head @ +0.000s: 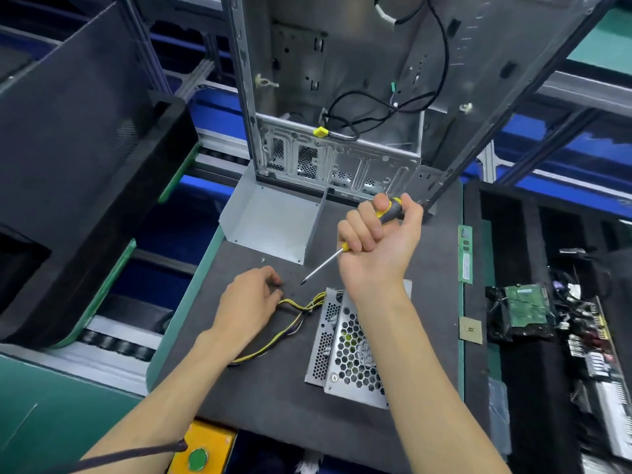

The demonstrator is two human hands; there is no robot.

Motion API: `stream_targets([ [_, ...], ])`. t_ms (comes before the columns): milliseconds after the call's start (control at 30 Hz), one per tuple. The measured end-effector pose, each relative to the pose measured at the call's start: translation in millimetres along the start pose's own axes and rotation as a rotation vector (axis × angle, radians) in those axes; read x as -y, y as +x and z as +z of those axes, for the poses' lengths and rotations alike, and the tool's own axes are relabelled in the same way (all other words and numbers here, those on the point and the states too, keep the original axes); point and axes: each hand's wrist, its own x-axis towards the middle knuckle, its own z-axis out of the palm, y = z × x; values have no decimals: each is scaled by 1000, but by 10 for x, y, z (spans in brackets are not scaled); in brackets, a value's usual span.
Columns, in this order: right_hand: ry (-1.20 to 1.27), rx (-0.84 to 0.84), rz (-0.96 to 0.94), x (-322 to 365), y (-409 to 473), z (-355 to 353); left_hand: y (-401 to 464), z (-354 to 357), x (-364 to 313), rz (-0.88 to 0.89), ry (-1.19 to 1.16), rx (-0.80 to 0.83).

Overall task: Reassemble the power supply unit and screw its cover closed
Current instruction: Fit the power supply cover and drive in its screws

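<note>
Power supply unit (349, 350): lower centre, on dark surface (273, 388), cover (273, 222) lying apart, upper centre.
Right hand (379, 241): grip closed on screwdriver (342, 251).
Left hand (249, 302): fingers curled at wires (297, 307); contents unclear.
Risk: loose screw (263, 260) lost; wires pinched under cover.

This looks like an electronics assembly or repair line. A stripped computer case (338, 97) stands on a dark mat (273, 405) edged in green, roller conveyor rails (116, 343) run alongside, and a foam tray (513, 234) holds what seem to be circuit boards (526, 306).
</note>
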Motion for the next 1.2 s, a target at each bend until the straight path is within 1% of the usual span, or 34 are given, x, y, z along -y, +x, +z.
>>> stream_targets([
  [167,3,-17,-8,-34,50,-16,54,29,-23,44,85,23],
  [267,3,-13,-21,-36,47,-8,47,-2,-26,49,62,17],
  [333,5,-11,-32,-22,28,-3,28,-54,-53,60,19,-18],
  [367,9,-12,-40,-11,13,-3,15,-88,-82,50,-51,-45],
  [400,14,-14,-50,4,-4,-3,-5,-129,-127,24,-171,-69],
  [467,22,-15,-77,41,-43,-6,-70,-219,-263,-23,-467,-91],
  [533,34,-13,-106,77,-93,-12,-156,-311,-419,-9,-725,-83],
  [633,67,1,-135,126,-190,-25,-339,-433,-625,27,-1026,26],
  [700,92,17,-154,162,-262,-41,-475,-474,-719,40,-1118,106],
  [800,123,35,-180,217,-374,-72,-641,-492,-803,47,-1145,154],
  [1000,155,12,-230,292,-584,-130,-891,-540,-856,23,-1245,163],
  [1100,164,-5,-243,308,-679,-138,-1004,-528,-866,67,-1242,167],
  [1200,174,-20,-265,316,-766,-147,-1096,-516,-869,113,-1181,118],
])
